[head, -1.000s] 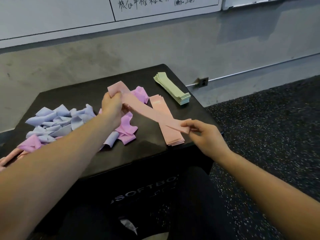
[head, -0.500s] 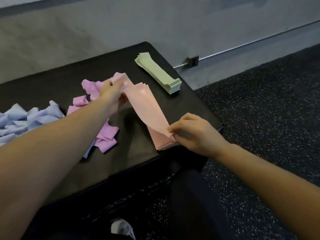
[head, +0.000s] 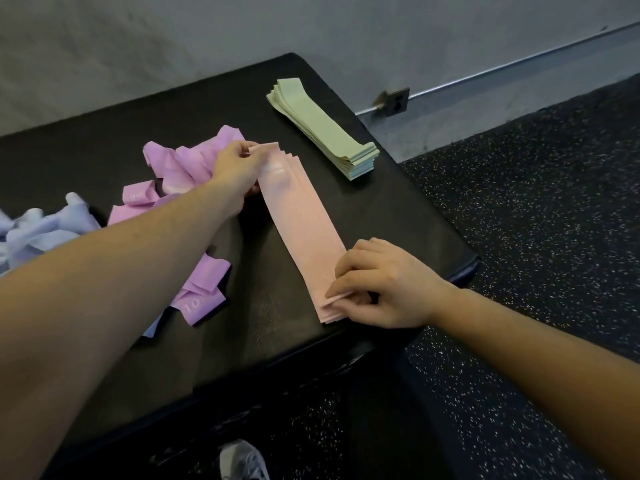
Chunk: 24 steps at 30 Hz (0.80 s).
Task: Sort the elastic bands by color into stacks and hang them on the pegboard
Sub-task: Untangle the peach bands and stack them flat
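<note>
Both hands' grip pinching pink stack (head: 301,223) ends; fingertips seemingly hidden

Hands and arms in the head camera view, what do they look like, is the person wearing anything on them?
Both hands, the left hand and the right hand, are bare: no gloves, rings, watch or wristband visible. Both forearms are uncovered to the picture's edge, so no sleeve shows. No markings or tattoos can be made out.
</note>
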{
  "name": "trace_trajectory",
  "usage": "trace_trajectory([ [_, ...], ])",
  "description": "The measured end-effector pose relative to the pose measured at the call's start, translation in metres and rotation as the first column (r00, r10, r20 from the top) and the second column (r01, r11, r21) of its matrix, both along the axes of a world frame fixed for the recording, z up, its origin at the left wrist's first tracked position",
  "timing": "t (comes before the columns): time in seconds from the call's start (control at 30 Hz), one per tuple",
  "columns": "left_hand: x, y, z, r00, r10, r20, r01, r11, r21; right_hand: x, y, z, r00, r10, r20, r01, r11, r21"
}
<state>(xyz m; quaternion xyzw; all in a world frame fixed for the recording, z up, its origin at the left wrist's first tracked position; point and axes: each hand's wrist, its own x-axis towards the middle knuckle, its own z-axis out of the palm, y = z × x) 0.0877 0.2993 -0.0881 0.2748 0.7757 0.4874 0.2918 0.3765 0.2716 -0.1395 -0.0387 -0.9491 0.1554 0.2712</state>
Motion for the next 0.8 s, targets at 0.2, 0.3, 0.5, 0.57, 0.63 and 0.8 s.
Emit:
trace_trajectory([
  [0.2,-0.005,0.011,-0.008,0.992,-0.045,-0.122,0.037,0.997,-0.068,0.001,0.0,-0.005,1.0,0.02,-0.01,-0.02,1.0,0.005],
  [0.3,-0.001,0.008,-0.003,0.98,-0.068,-0.186,0.053,0.995,-0.085,0.001,0.0,-0.004,1.0,0.006,-0.019,-0.007,0.999,-0.044],
  [0.5,0.015,-0.032,0.016,0.929,-0.19,-0.316,0.173,0.982,-0.082,0.001,0.002,0.006,0.996,-0.081,-0.031,0.069,0.957,-0.283],
  [0.57,0.018,-0.056,0.022,0.917,-0.218,-0.334,0.203,0.976,-0.079,0.0,0.0,0.013,0.991,-0.135,-0.005,0.126,0.938,-0.324],
  [0.63,0.017,-0.084,0.027,0.903,-0.239,-0.358,0.225,0.971,-0.081,-0.004,-0.003,0.023,0.986,-0.165,0.025,0.164,0.928,-0.336],
  [0.8,0.003,-0.161,0.033,0.848,-0.262,-0.462,0.251,0.964,-0.085,-0.022,-0.024,0.05,0.983,-0.176,0.062,0.186,0.929,-0.319],
])
